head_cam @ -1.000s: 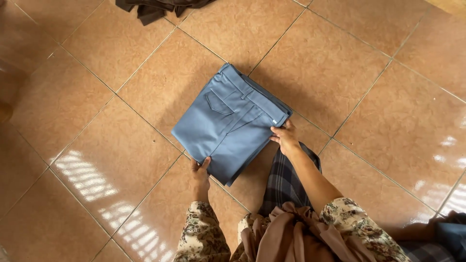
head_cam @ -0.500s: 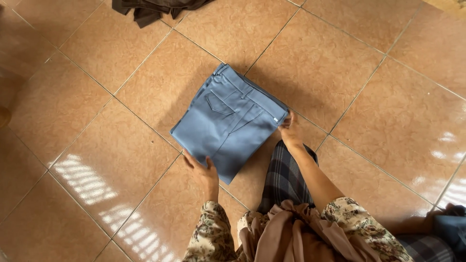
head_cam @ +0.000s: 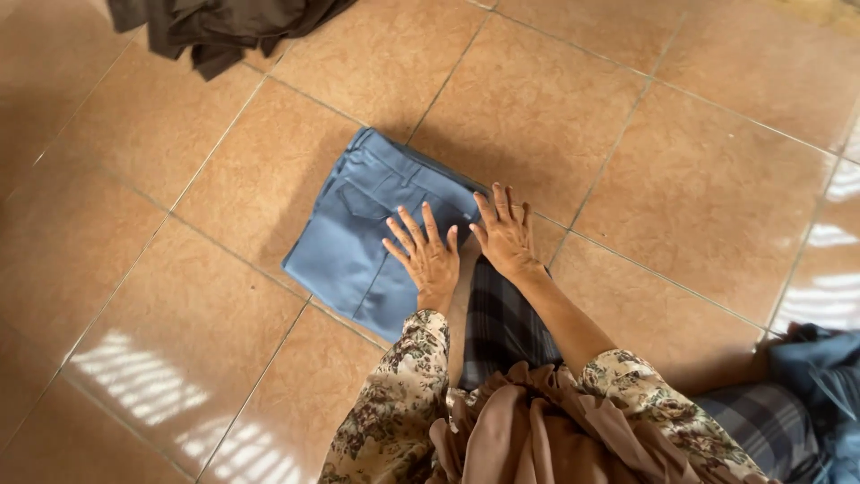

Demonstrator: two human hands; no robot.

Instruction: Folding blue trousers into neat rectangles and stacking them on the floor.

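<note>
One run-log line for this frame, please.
left hand: flat on folded blue trousers | right hand: flat on their near edge | dark garment: apart, on tiled floor

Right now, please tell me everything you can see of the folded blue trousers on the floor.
The blue trousers are folded into a compact rectangle, lying flat and angled on the brown tiled floor. The cloth looks like smooth cotton; a waistband, belt loops and a back pocket show on top. The left hand and right hand press flat, fingers spread, on the near right edge.
</note>
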